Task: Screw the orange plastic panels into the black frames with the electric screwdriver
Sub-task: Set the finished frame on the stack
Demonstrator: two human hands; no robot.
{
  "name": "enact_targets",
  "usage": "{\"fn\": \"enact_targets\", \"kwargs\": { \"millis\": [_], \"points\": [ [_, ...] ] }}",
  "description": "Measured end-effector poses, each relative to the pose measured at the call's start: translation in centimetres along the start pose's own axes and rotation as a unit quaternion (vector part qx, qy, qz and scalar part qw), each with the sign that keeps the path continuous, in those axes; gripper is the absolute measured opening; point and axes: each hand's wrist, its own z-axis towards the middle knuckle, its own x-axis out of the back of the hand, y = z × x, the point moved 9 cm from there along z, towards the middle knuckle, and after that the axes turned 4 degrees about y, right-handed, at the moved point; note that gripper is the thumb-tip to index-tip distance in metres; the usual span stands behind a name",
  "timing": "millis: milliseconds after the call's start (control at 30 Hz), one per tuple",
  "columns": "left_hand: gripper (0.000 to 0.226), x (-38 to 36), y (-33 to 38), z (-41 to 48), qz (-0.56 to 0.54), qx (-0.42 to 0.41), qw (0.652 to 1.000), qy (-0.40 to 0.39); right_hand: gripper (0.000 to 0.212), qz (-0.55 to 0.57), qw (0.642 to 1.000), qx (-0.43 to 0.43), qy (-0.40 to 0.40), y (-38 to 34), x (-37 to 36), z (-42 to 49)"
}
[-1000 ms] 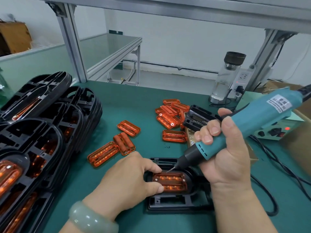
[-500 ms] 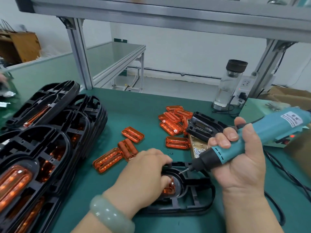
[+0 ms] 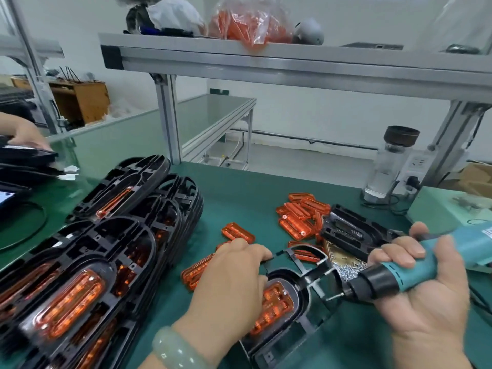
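— Start at the fingers. What have they got?
— The fingers [image 3: 254, 253] of the left hand [image 3: 234, 286] are curled over the rim of a black frame [image 3: 306, 290], gripping it from above. There's a pale green bangle [image 3: 174, 348] on that wrist.
— And the other side?
— The right hand [image 3: 418, 302] is turned palm-up, its fingers [image 3: 394, 255] wrapped tight round the teal electric screwdriver [image 3: 423, 267]. The bit [image 3: 335, 296] points left, with its tip just beside the frame's right edge, apart from the panel.
— Which panel?
— An orange panel [image 3: 275, 302] seated in the frame's rounded pocket, partly hidden under the left hand. I can't tell whether the frame lies flat on the green mat [image 3: 239, 193].
— What's round it?
— Just behind it is a shallow box of screws [image 3: 346, 265], with a second frame [image 3: 351, 233] leaning over it. Beyond that there's a heap of loose orange panels [image 3: 298, 217], and a few single ones lie apart, nearer the left hand. Off to the left is a big stack of black frames [image 3: 119, 235], several showing orange inside.
— Further out?
— A clear bottle [image 3: 390, 166] with a dark cap stands at the far right of the mat. A bag of orange parts [image 3: 247, 22] sits up on the shelf [image 3: 292, 62], and someone else's hand [image 3: 25, 134] shows at the far left edge.
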Motion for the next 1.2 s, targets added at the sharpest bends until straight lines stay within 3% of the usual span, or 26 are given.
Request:
{"fn": "enact_targets", "kwargs": {
  "millis": [333, 567, 700, 900, 1000, 1067, 1133, 1200],
  "points": [
    [0.036, 2.4, -4.0, -0.9, 0.103, 0.101, 0.988, 0.06, 0.041, 0.026, 0.999, -0.023, -0.011, 0.8, -0.6, -0.4],
    [0.031, 2.4, -5.2, 0.1, 0.25, 0.154, 0.955, 0.039, 0.033, 0.015, 0.999, -0.043, 0.019, 1.9, -0.2, -0.4],
    [0.026, 1.8, -5.9, 0.1, 0.266, 0.172, 0.948, 0.025, 0.016, 0.003, 0.998, -0.039, 0.041, 2.2, 0.7, -0.2],
    [0.032, 1.0, -6.6, -0.4, 0.248, 0.171, 0.953, 0.024, 0.015, -0.017, 0.997, -0.063, 0.052, 3.0, 0.9, -0.2],
    [0.039, 1.4, -4.7, -0.3, 0.232, 0.126, 0.962, 0.067, 0.015, -0.014, 0.996, -0.077, 0.052, 3.4, 0.8, -0.3],
    [0.034, 0.7, -2.3, -0.4, 0.197, 0.045, 0.977, 0.07, 0.016, -0.014, 0.995, -0.084, 0.055, 3.7, 0.7, -0.5],
    [0.04, -1.2, -0.1, -0.7, 0.144, -0.043, 0.988, 0.025, 0.017, -0.019, 0.994, -0.091, 0.059, 4.1, 0.6, -0.7],
    [0.048, -3.7, 0.2, -1.4, 0.132, -0.079, 0.987, -0.047, 0.017, -0.022, 0.993, -0.097, 0.064, 4.4, 0.6, -0.9]
  ]
}}
